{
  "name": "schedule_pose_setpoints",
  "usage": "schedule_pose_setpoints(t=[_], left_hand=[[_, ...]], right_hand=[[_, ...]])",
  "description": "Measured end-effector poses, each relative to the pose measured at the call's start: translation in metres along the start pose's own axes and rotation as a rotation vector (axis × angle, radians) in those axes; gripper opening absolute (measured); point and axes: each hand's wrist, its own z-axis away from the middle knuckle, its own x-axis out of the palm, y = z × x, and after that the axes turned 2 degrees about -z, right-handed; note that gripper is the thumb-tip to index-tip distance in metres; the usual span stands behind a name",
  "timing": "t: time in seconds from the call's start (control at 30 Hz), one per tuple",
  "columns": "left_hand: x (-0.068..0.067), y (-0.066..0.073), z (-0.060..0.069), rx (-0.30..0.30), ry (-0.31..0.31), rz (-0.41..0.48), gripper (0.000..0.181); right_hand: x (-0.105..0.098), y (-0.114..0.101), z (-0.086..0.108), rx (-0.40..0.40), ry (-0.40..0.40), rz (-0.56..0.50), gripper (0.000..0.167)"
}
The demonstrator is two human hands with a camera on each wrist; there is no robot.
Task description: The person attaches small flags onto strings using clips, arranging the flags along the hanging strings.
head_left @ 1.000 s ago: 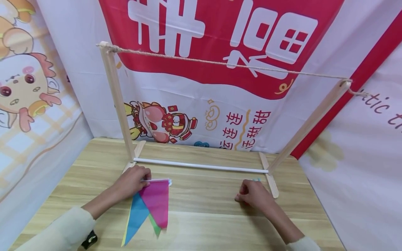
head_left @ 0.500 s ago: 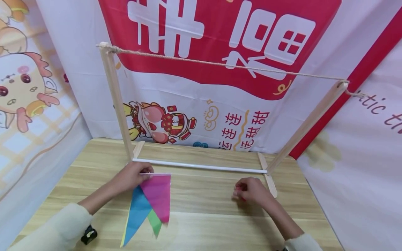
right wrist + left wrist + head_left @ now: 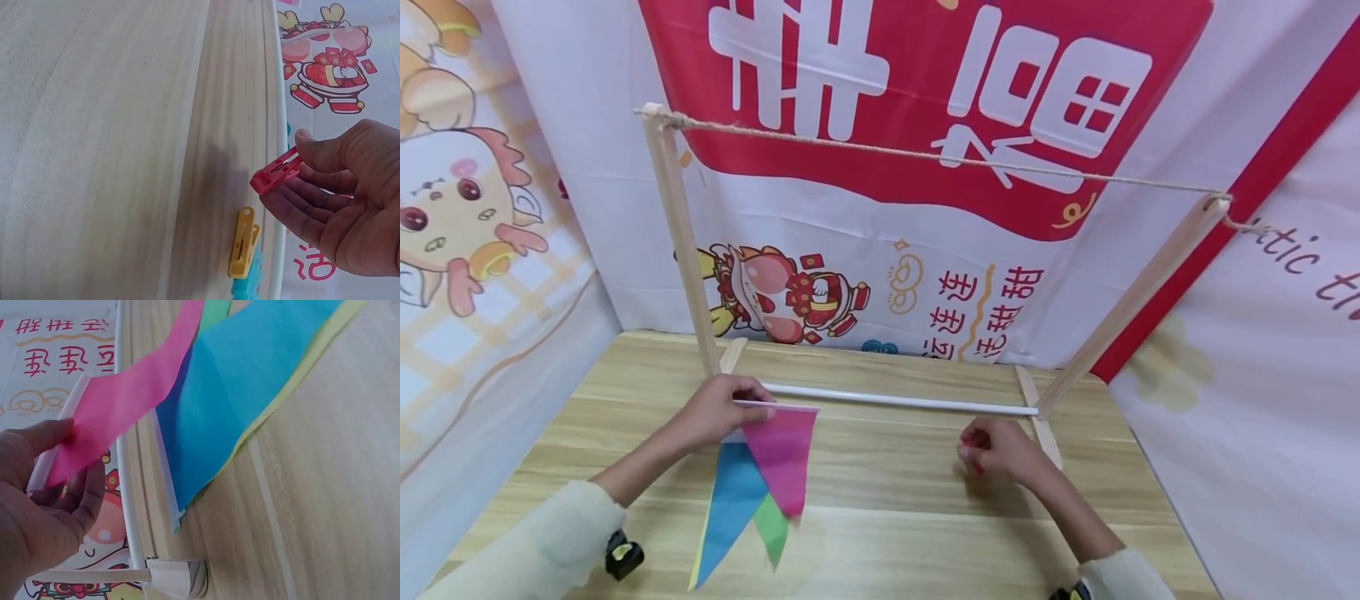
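My left hand pinches the white top edge of a pink pennant, which hangs down from the thumb and fingers. Below it, a blue pennant and a green pennant lie on the table, with a yellow pennant showing under the blue one. At the right, my right hand holds a red clothespin between thumb and fingers, a little above the table. Beneath that hand lie a yellow clothespin and a teal clothespin.
A twine line stretches between a left wooden post and a right wooden post. A white rod joins the posts low down, just beyond my hands. Printed cloth hangs behind the wooden table.
My left hand has raised the pink pennant and moved slightly away from me, drawing it off the blue one. The red clothespin has come into view in my right hand.
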Motion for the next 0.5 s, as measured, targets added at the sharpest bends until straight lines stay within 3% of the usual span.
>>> schedule_pose_setpoints(t=[0.13, 0.5], left_hand=[[-0.001, 0.003, -0.004, 0.013, 0.018, 0.044, 0.018], [-0.009, 0.015, -0.009, -0.029, 0.094, 0.186, 0.035]], right_hand=[[-0.002, -0.001, -0.002, 0.016, 0.014, 0.011, 0.018], [-0.008, -0.011, -0.01, 0.018, 0.04, 0.081, 0.025]])
